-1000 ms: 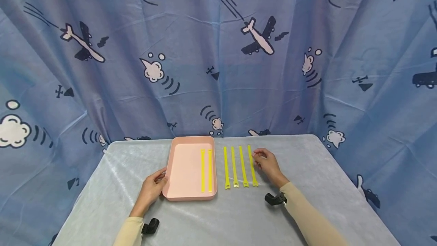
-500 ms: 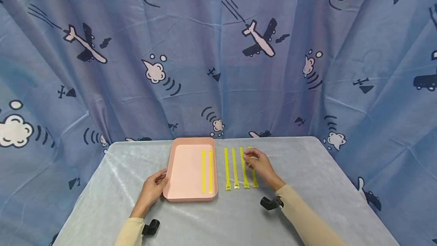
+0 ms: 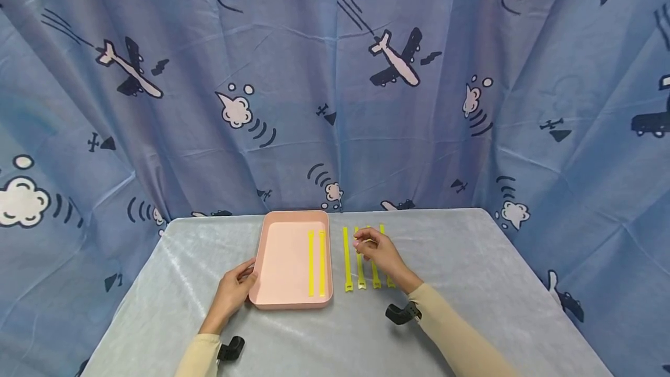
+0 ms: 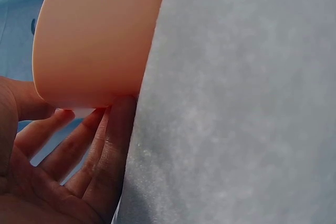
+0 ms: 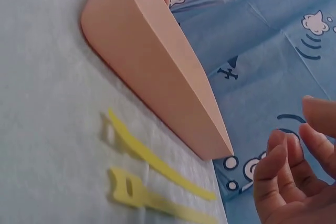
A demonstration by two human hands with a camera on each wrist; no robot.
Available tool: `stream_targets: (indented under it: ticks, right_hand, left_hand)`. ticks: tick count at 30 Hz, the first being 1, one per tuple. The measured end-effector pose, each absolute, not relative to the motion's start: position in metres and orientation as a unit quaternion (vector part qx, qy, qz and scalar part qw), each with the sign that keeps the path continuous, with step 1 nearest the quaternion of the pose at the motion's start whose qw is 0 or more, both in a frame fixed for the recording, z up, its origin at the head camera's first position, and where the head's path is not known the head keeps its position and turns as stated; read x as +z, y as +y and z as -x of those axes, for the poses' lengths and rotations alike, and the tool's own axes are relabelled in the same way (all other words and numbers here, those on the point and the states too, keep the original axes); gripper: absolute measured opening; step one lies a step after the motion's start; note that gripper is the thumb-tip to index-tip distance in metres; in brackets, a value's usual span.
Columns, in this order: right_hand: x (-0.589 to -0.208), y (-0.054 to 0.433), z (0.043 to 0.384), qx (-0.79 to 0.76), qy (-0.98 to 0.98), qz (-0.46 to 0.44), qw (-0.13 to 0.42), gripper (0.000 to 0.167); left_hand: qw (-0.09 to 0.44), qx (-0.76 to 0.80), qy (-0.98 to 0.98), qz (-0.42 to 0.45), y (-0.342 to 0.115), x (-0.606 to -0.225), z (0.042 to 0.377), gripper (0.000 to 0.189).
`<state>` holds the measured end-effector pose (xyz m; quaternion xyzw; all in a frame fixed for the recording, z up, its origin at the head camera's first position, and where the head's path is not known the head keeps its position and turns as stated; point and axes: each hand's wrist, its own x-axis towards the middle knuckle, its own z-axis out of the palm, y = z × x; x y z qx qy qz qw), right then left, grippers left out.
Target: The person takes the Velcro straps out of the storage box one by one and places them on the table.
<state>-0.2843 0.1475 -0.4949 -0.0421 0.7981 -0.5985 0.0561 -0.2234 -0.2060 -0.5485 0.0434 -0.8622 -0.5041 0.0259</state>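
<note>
My left hand point(image 3: 231, 295) holds the left side of a shallow pink tray point(image 3: 282, 260); in the left wrist view its fingers lie against the tray's outer wall, thumb by the rim. Two yellow slotted cable straps point(image 3: 311, 263) lie lengthwise in the tray along its right side. To the right of the tray, several more yellow straps point(image 3: 347, 263) lie in a row on the table. Above that row is my right hand point(image 3: 384, 256), fingers loosely bent with nothing between them, partly covering the straps beneath. The right wrist view shows a slotted strap end point(image 5: 126, 187).
A pale grey cloth point(image 3: 293, 342) covers the table. Behind the table hangs a blue curtain point(image 3: 293, 150) printed with planes and clouds. Each wrist bears a black camera mount, such as the right mount point(image 3: 403, 313).
My right hand has moved left across the row of straps, from beside the rightmost one toward the tray. The left hand, tray and straps have stayed in place.
</note>
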Motion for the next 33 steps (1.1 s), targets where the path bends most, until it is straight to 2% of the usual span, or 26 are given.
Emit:
stream_targets:
  ticks: [13,20,33]
  right_hand:
    - [-0.494,0.117,0.283,-0.57,0.814,0.091,0.059,0.03]
    - [-0.491,0.104,0.279,-0.577,0.808,0.099,0.071,0.027]
    - [-0.489,0.083,0.276,-0.548,0.815,0.174,0.074,0.023]
  left_hand:
    - [0.022,-0.504,-0.862,-0.052,-0.208,-0.547,0.227,0.046]
    - [0.021,-0.507,-0.86,-0.049,-0.207,-0.548,0.224,0.046]
    - [0.024,-0.508,-0.859,-0.055,-0.206,-0.55,0.225,0.045]
